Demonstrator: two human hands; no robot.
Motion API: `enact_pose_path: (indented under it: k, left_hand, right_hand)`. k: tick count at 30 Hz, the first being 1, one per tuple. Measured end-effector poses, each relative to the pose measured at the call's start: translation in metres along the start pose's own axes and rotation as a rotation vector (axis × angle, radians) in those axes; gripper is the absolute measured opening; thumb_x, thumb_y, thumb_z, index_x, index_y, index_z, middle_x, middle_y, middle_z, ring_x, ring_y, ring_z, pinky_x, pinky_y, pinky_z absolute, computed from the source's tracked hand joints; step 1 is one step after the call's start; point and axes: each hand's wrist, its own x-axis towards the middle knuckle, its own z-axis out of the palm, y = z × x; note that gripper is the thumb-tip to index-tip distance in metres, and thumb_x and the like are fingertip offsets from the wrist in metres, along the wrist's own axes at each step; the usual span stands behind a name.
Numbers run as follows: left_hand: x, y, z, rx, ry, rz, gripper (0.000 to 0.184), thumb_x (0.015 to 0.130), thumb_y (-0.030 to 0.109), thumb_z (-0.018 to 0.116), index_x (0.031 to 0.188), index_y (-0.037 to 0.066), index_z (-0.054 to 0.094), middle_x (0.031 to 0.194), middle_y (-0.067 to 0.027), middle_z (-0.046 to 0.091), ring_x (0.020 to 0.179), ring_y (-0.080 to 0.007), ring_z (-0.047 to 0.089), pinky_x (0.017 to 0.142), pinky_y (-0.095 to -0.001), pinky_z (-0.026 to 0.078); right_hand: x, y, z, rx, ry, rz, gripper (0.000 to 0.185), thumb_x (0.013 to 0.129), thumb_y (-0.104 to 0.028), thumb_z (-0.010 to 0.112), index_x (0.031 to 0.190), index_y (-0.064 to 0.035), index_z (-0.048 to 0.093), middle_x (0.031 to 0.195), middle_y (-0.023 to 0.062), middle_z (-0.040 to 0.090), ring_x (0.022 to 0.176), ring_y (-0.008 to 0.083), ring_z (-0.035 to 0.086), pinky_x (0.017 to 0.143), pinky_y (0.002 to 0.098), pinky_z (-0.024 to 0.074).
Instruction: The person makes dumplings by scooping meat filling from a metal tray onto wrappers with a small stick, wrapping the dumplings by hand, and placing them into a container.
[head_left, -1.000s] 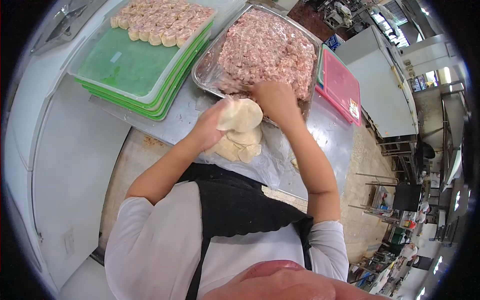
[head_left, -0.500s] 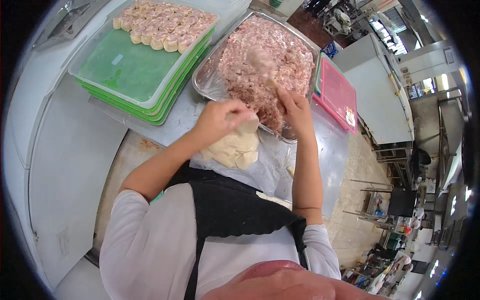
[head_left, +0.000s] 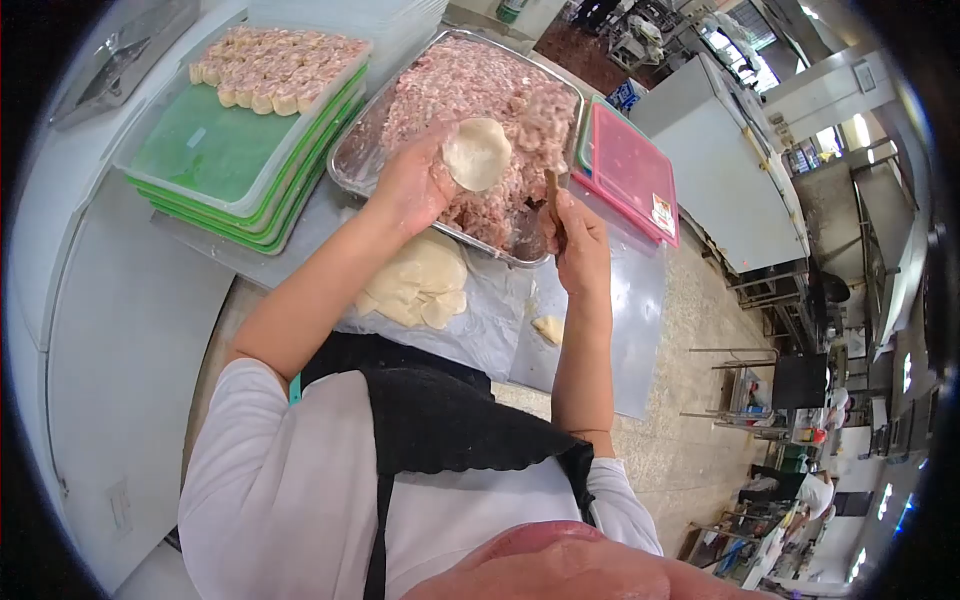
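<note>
My left hand (head_left: 412,180) holds a thin round dough wrapper (head_left: 477,155) up above the metal tray (head_left: 352,158) of ground meat (head_left: 450,85). My right hand (head_left: 580,240) is closed round a slim wooden handle (head_left: 552,190) at the tray's near right corner. A lump of meat (head_left: 545,125) appears at the far end of this tool and hides its head, so its exact kind cannot be made out. Below my left forearm, a pile of dough wrappers (head_left: 415,280) lies on a plastic sheet (head_left: 490,300).
Stacked green-edged trays (head_left: 200,150) stand at the left, the top one bearing rows of filled dumplings (head_left: 275,65). Right of the meat are pink-lidded containers (head_left: 630,165). A small dough scrap (head_left: 548,328) lies on the metal table (head_left: 620,350). Another person (head_left: 815,492) is far off.
My left hand has lifted from the wrapper pile with one wrapper, now above the meat. My right hand has shifted within the tray's right side, and the view has moved slightly.
</note>
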Motion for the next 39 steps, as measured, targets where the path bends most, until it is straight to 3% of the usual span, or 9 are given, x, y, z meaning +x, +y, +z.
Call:
enact_pose_path:
  k: [7, 10, 12, 18, 26, 33, 35, 37, 39]
  left_hand:
    - [0.006, -0.021, 0.025, 0.085, 0.081, 0.185, 0.041, 0.098, 0.018, 0.039, 0.133, -0.003, 0.041, 0.13, -0.0162, 0.052, 0.115, -0.0278, 0.057, 0.098, -0.0417, 0.047]
    - [0.006, -0.018, 0.031, -0.19, 0.034, 0.118, 0.044, 0.099, 0.023, 0.039, 0.135, -0.003, 0.039, 0.132, -0.0169, 0.05, 0.119, -0.0299, 0.053, 0.105, -0.0433, 0.04]
    - [0.004, -0.011, 0.039, -0.342, 0.091, 0.111, 0.052, 0.1, 0.035, 0.036, 0.136, -0.003, 0.038, 0.135, -0.0181, 0.047, 0.124, -0.0318, 0.047, 0.109, -0.0465, 0.034]
    - [0.018, -0.015, -0.024, -0.229, 0.261, 0.132, 0.068, 0.097, 0.056, 0.029, 0.135, 0.001, 0.041, 0.135, -0.0192, 0.047, 0.123, -0.0354, 0.045, 0.107, -0.0538, 0.03]
    - [0.015, 0.01, -0.014, -0.222, 0.429, 0.042, 0.067, 0.092, 0.059, 0.041, 0.128, 0.003, 0.048, 0.132, -0.0194, 0.049, 0.126, -0.0369, 0.041, 0.107, -0.0535, 0.031]
    - [0.019, 0.024, -0.034, -0.249, 0.159, 0.096, 0.051, 0.09, 0.039, 0.057, 0.123, 0.001, 0.051, 0.121, -0.02, 0.055, 0.12, -0.0322, 0.049, 0.101, -0.0556, 0.039]
    - [0.01, 0.03, -0.042, -0.155, 0.031, 0.092, 0.049, 0.088, 0.031, 0.061, 0.126, 0.003, 0.049, 0.119, -0.0195, 0.056, 0.118, -0.0296, 0.051, 0.099, -0.0556, 0.042]
    - [-0.011, 0.042, -0.026, 0.45, -0.143, 0.035, 0.055, 0.083, 0.013, 0.067, 0.133, 0.01, 0.045, 0.122, -0.0169, 0.056, 0.114, -0.0234, 0.054, 0.097, -0.0454, 0.046]
    - [-0.009, 0.043, -0.017, 0.691, -0.204, 0.246, 0.071, 0.077, 0.004, 0.07, 0.14, 0.016, 0.039, 0.122, -0.012, 0.058, 0.11, -0.0171, 0.054, 0.095, -0.0338, 0.046]
  right_hand:
    - [-0.007, -0.007, 0.002, -0.003, -0.014, -0.079, 0.032, 0.098, -0.028, 0.05, 0.103, 0.0002, 0.064, 0.065, -0.0023, 0.045, 0.056, 0.0065, 0.037, 0.05, 0.0218, 0.025]
    - [0.002, 0.007, 0.009, -0.237, 0.085, -0.038, 0.029, 0.097, -0.027, 0.054, 0.109, -0.0027, 0.066, 0.068, 0.0014, 0.054, 0.058, 0.0111, 0.047, 0.055, 0.025, 0.0361]
    - [0.011, 0.031, 0.015, -0.726, 0.088, -0.384, 0.023, 0.094, -0.023, 0.055, 0.104, -0.0051, 0.067, 0.077, 0.0138, 0.063, 0.065, 0.0265, 0.06, 0.058, 0.035, 0.0453]
    - [-0.008, -0.012, 0.013, -1.383, -0.149, -0.217, 0.024, 0.089, -0.016, 0.058, 0.11, -0.0042, 0.063, 0.087, 0.0194, 0.062, 0.08, 0.0395, 0.061, 0.067, 0.0456, 0.0482]
    - [-0.003, -0.036, 0.033, -1.401, -0.18, -0.279, 0.021, 0.09, -0.017, 0.055, 0.108, -0.0057, 0.059, 0.086, 0.0181, 0.061, 0.08, 0.0395, 0.061, 0.066, 0.0477, 0.0485]
    - [0.02, -0.022, 0.024, -1.133, -0.242, -0.44, 0.026, 0.092, -0.02, 0.054, 0.111, -0.0036, 0.063, 0.081, 0.0172, 0.061, 0.08, 0.0387, 0.062, 0.069, 0.0442, 0.0485]
    - [0.024, -0.02, 0.011, -0.957, -0.175, -0.447, 0.029, 0.096, -0.025, 0.052, 0.111, -0.0021, 0.065, 0.073, 0.0112, 0.06, 0.069, 0.0242, 0.062, 0.062, 0.0348, 0.0462]
    - [0.015, -0.034, 0.009, -0.712, -0.107, 0.008, 0.03, 0.097, -0.027, 0.053, 0.105, -0.0002, 0.065, 0.073, 0.0106, 0.059, 0.066, 0.0156, 0.055, 0.063, 0.0314, 0.0456]
    - [0.007, -0.046, 0.012, -0.67, -0.178, 0.08, 0.031, 0.097, -0.027, 0.053, 0.106, 0.0002, 0.065, 0.071, 0.0082, 0.056, 0.066, 0.0127, 0.051, 0.062, 0.0298, 0.0441]
